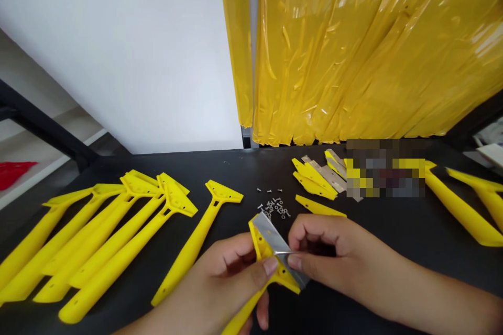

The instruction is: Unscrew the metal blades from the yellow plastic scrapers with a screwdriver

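Note:
My left hand point(239, 277) is closed around the neck of a yellow scraper point(257, 243), its thumb pressing on the head. Against that wide head lies a flat silver blade point(271, 227), set at a slant. My right hand point(326, 246) pinches a thin, bright metal piece point(283, 253) between thumb and forefinger, right over the blade; its exact kind is unclear. Just beyond the scraper head, small screws and nuts point(275, 207) are scattered in a loose pile. A yellow clamp plate point(320, 206) lies behind my right hand.
Several yellow scraper handles point(129, 230) lie side by side at left, with a single one point(192, 246) nearer the middle. More yellow plates point(314, 180) and greyish blades point(328, 175) sit at back right beside a pixelated patch. Further handles point(467, 209) rest at far right on the black table point(236, 167).

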`<control>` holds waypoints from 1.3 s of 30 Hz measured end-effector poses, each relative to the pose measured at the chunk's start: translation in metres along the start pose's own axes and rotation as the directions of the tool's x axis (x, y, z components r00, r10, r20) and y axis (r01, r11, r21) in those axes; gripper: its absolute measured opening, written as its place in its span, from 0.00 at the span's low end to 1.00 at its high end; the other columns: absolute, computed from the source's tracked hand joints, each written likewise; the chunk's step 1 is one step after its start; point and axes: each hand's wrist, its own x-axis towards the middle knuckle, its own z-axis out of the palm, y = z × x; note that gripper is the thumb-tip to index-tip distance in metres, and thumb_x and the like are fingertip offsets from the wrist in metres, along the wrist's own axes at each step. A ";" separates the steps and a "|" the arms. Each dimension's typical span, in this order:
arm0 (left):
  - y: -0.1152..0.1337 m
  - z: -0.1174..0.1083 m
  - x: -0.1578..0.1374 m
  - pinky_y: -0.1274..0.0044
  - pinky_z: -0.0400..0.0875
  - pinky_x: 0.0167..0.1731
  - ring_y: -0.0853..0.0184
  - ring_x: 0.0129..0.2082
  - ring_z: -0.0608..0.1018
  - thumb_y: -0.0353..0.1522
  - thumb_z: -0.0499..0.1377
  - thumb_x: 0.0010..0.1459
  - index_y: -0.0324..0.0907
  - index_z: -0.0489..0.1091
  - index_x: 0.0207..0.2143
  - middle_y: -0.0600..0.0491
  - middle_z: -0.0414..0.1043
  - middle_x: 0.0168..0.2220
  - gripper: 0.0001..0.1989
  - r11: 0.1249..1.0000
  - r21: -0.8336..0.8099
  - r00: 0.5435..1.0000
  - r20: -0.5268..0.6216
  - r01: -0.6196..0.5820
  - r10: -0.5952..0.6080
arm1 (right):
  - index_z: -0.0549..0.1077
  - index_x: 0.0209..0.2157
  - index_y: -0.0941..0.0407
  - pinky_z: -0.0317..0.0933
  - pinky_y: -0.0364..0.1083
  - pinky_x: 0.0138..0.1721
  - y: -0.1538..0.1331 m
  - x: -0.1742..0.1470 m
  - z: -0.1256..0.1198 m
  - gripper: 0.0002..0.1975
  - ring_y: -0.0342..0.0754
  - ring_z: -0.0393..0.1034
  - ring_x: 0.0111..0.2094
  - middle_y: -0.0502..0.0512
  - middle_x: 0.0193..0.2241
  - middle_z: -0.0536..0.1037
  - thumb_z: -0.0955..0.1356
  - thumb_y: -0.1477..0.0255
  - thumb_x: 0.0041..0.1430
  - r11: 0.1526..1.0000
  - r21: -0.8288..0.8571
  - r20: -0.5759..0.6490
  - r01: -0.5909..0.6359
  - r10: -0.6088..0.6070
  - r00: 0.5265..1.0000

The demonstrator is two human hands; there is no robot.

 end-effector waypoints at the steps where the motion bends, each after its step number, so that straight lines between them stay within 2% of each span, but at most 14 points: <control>1: 0.000 0.000 0.000 0.85 0.67 0.13 0.73 0.17 0.73 0.49 0.67 0.61 0.42 0.76 0.42 0.56 0.75 0.25 0.20 1.000 0.007 1.000 -0.009 -0.001 0.002 | 0.71 0.32 0.54 0.53 0.43 0.30 0.001 0.000 0.000 0.12 0.42 0.58 0.29 0.45 0.26 0.67 0.73 0.63 0.65 1.000 -0.003 -0.005 0.002 -0.002 1.000; 5: 0.000 -0.001 0.000 0.84 0.63 0.11 0.73 0.13 0.67 0.51 0.66 0.62 0.42 0.75 0.42 0.59 0.70 0.18 0.21 0.999 0.046 1.000 -0.009 0.010 -0.009 | 0.71 0.32 0.54 0.53 0.43 0.30 0.002 0.001 -0.001 0.12 0.42 0.58 0.29 0.45 0.26 0.68 0.73 0.63 0.65 1.000 -0.004 -0.014 0.001 -0.001 1.000; 11: -0.001 0.000 -0.001 0.84 0.64 0.12 0.74 0.13 0.67 0.52 0.64 0.63 0.43 0.75 0.42 0.59 0.72 0.19 0.22 0.996 0.083 0.999 -0.027 0.025 -0.023 | 0.71 0.32 0.55 0.53 0.43 0.30 0.001 0.001 0.001 0.12 0.42 0.59 0.29 0.45 0.26 0.68 0.72 0.63 0.65 1.000 -0.023 -0.008 -0.022 0.021 1.000; 15: -0.003 0.001 -0.002 0.84 0.64 0.12 0.73 0.13 0.67 0.55 0.65 0.61 0.43 0.75 0.42 0.60 0.69 0.17 0.24 0.996 0.080 0.997 -0.078 0.027 -0.021 | 0.71 0.32 0.54 0.53 0.43 0.30 0.002 0.000 0.002 0.12 0.43 0.59 0.29 0.45 0.26 0.68 0.72 0.63 0.65 0.999 -0.025 -0.005 -0.031 0.031 1.000; 20: -0.003 0.003 -0.003 0.85 0.60 0.12 0.74 0.12 0.65 0.60 0.62 0.59 0.43 0.74 0.39 0.60 0.68 0.16 0.29 0.989 0.134 0.995 -0.089 0.063 -0.052 | 0.72 0.32 0.55 0.53 0.43 0.30 0.002 0.000 0.004 0.13 0.43 0.59 0.29 0.45 0.26 0.68 0.73 0.61 0.64 0.999 0.008 -0.010 -0.036 0.036 0.999; 28: -0.002 0.004 -0.005 0.85 0.60 0.12 0.74 0.12 0.64 0.60 0.61 0.60 0.43 0.74 0.38 0.61 0.67 0.16 0.28 0.981 0.178 0.992 -0.118 0.071 -0.051 | 0.70 0.31 0.55 0.51 0.43 0.30 0.002 -0.001 0.006 0.12 0.42 0.57 0.29 0.45 0.26 0.67 0.72 0.63 0.64 0.999 0.014 0.014 -0.038 0.038 0.999; 39: 0.000 0.010 -0.005 0.85 0.60 0.09 0.75 0.09 0.61 0.59 0.60 0.61 0.44 0.70 0.32 0.62 0.64 0.13 0.27 0.977 0.191 0.978 -0.202 0.094 -0.054 | 0.71 0.32 0.55 0.52 0.43 0.30 0.004 0.001 0.010 0.15 0.43 0.58 0.30 0.45 0.26 0.68 0.73 0.59 0.64 0.999 0.039 0.038 -0.029 0.027 0.999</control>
